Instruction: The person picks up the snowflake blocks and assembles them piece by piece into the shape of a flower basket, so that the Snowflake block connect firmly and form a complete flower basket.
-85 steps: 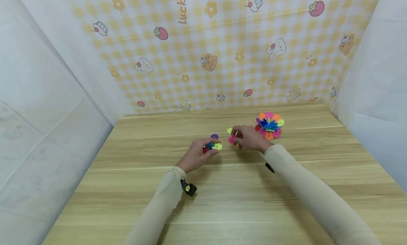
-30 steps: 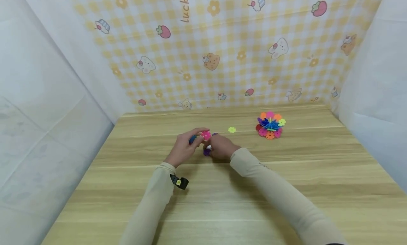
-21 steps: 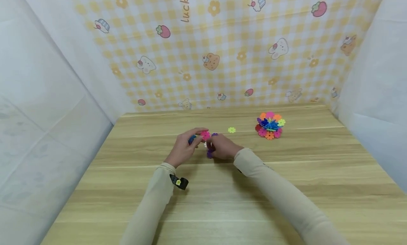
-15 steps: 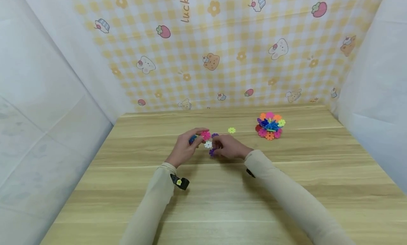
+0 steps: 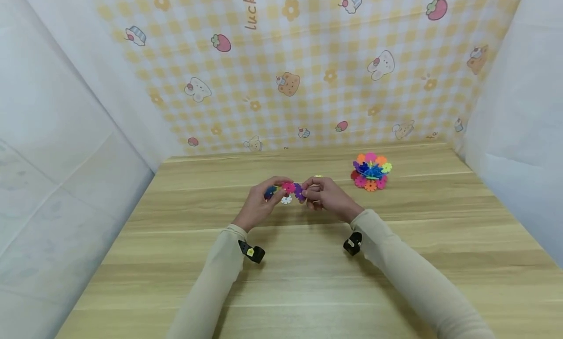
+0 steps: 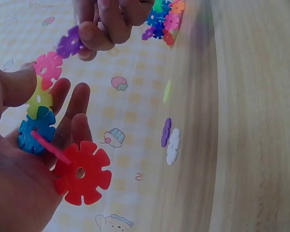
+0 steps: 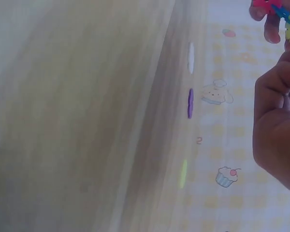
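Between its thumb and fingers my left hand (image 5: 260, 202) holds a chain of linked plastic snowflake discs. In the left wrist view the chain runs from a pink disc (image 6: 49, 67) through a yellow disc (image 6: 41, 99) and a blue disc (image 6: 31, 130) to a red disc (image 6: 94, 180), with a thin pink one seen edge-on between the last two. My right hand (image 5: 330, 198) pinches a purple disc (image 6: 69, 43) against the edge of the pink disc. Whether their slots are joined cannot be told.
A white disc (image 5: 287, 200), another purple disc (image 6: 166, 133) and a yellow-green disc (image 6: 167, 92) lie on the wooden table (image 5: 290, 280). Back right stands a multicoloured cluster of joined discs (image 5: 371, 172). A patterned cloth (image 5: 264, 85) hangs behind the table.
My right hand first brought the pink disc to the chain, then picked a purple disc off the table and raised it to the pink one. My left hand has moved slightly left, still holding the chain.
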A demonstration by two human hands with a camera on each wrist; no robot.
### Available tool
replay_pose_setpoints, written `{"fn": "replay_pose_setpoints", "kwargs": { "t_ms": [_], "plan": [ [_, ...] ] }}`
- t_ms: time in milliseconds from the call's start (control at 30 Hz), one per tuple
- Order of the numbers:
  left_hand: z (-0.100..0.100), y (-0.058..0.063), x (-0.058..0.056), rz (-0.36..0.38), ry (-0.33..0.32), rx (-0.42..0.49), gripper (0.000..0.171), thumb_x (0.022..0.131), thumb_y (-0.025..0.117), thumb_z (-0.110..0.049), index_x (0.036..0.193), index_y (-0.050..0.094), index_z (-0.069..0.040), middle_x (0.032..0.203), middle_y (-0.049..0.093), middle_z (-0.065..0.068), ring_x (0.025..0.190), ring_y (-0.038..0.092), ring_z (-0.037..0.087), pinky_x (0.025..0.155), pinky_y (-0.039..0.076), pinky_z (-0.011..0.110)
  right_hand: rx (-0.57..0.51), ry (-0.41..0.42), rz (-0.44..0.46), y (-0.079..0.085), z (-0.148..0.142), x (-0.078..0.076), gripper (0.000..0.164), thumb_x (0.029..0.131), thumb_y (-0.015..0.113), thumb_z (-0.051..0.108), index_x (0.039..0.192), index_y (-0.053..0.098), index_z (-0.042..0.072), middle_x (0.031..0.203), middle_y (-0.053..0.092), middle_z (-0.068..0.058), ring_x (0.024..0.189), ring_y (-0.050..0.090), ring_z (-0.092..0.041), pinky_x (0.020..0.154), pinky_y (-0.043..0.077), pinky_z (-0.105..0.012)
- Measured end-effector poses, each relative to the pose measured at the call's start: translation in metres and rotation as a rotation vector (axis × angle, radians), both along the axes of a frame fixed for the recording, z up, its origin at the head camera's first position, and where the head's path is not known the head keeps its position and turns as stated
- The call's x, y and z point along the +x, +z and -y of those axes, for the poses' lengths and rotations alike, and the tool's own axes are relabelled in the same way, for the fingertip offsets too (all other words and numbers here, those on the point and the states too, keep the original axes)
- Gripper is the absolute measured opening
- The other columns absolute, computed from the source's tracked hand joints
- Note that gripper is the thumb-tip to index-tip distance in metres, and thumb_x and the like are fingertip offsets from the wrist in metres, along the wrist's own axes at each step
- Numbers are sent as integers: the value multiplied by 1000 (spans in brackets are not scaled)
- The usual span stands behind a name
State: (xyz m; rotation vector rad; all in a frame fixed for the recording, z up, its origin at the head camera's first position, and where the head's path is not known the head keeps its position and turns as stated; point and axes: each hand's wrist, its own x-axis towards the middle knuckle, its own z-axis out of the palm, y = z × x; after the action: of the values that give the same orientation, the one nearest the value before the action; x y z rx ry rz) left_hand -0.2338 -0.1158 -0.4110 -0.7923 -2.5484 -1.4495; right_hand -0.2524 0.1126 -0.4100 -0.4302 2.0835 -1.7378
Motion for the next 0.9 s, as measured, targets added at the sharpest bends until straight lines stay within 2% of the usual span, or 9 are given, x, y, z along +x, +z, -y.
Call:
{"fn": "replay_pose_setpoints", "kwargs": {
  "t_ms": [100,200,267,367,500,667,767,800,900],
  "plan": [
    [-1,0,1,-8,-2,1,29,103,57,-22,130,65,-15,127,70,7,107,67,24,88,54,35,-49,-4,27,0,1,2,16,104,51,12,114,56,0,85,69,-12,60,55,-11,54,43,-24],
    [-1,-1,2,0,-4,7,29,102,58,-21,130,66,-18,128,70,7,102,67,23,84,55,33,-80,1,40,0,3,4,16,104,51,11,113,56,-1,77,67,-4,59,54,-9,53,42,-23],
    [-1,-1,3,6,-8,12,30,102,58,-19,130,67,-19,129,69,7,97,68,26,80,55,30,-92,-1,50,-1,3,4,15,103,52,10,112,56,-1,72,64,0,59,53,-7,53,41,-21],
    [-2,-3,3,-3,-32,0,33,101,59,-16,133,66,-18,129,70,8,97,69,28,79,56,28,-114,-12,87,-4,4,4,12,103,52,9,110,56,0,69,62,4,59,53,-6,54,41,-20],
    [-3,-4,3,-39,-46,-28,35,100,60,-11,135,65,-13,127,71,10,104,71,24,85,58,28,-177,-35,142,-5,7,7,9,102,53,7,108,57,1,73,65,5,60,55,-4,57,46,-18],
    [0,-1,4,-14,4,-65,33,100,61,-15,133,66,-17,128,71,7,94,70,20,80,57,30,-190,-41,152,-3,11,7,10,102,53,6,109,56,0,75,67,2,60,57,-4,58,50,-17],
    [4,3,5,12,31,-89,31,100,63,-20,130,67,-18,126,72,5,101,70,21,87,56,37,-154,-5,137,-1,12,3,13,103,50,6,112,56,-1,78,67,0,63,59,-5,60,52,-17],
    [5,4,6,20,34,-95,30,99,64,-21,129,68,-17,124,72,5,98,69,23,86,56,40,-143,10,135,-1,12,2,14,103,49,6,113,55,-2,80,67,-1,65,59,-6,61,53,-17],
    [7,7,7,31,45,-121,28,99,65,-22,127,68,-18,122,72,5,109,68,23,95,55,47,-115,55,129,0,13,-4,19,105,47,7,118,55,-4,87,66,-4,70,62,-8,68,56,-20]
  ]
}}
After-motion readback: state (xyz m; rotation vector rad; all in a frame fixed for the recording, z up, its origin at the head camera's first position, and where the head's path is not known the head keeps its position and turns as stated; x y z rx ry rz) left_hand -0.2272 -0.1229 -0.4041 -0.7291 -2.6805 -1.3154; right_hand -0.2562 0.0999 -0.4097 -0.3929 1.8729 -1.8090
